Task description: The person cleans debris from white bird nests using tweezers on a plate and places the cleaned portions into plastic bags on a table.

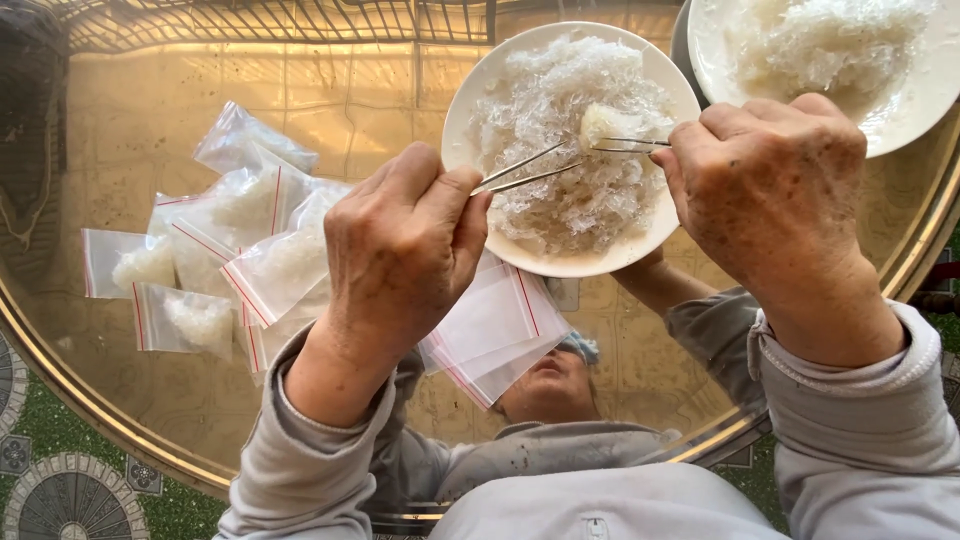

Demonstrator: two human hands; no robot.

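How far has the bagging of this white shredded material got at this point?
Done: several small zip bags lie filled on the glass table. In hand: the left hand and right hand each hold tweezers over the white plate, the right pair gripping a pale clump. Left: that plate is heaped, a second plate holds more, and empty bags wait.

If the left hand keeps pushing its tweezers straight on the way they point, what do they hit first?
The left hand aims its metal tweezers up and right over the round white plate. They would likely first meet the pale lump held by the right hand's tweezers, though depth is unclear.
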